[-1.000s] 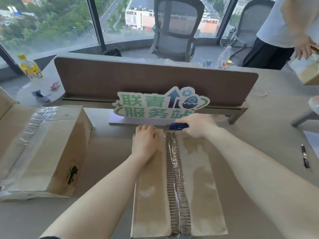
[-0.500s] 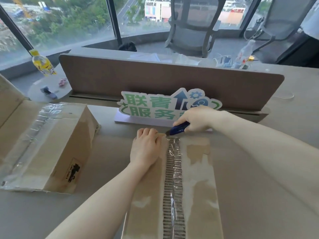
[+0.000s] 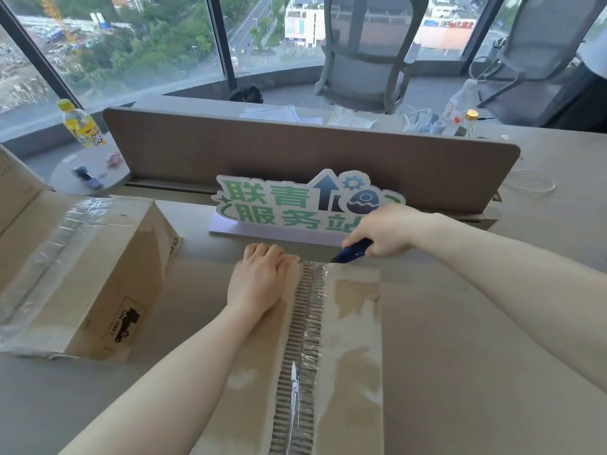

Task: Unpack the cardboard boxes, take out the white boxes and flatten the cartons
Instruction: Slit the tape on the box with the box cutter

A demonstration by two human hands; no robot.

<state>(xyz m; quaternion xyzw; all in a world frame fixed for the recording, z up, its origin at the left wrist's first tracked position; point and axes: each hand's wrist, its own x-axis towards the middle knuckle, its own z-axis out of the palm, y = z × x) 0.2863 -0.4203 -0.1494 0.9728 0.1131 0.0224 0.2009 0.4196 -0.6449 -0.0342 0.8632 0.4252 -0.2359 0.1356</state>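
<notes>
Two hands on the carton (image 3: 356,323): left hand (image 3: 259,280) flat, fingers straight; right hand (image 3: 382,229) clenched around blue cutter (image 3: 353,251).

Near carton (image 3: 331,356): brown cardboard, lies lengthwise on the desk (image 3: 492,356), flaps closed. Clear tape (image 3: 310,323) runs along the centre seam; torn paper patches show pale on the top. Second carton (image 3: 82,277): left of it, apart, also taped along its top, a black printed mark on the near side.
</notes>
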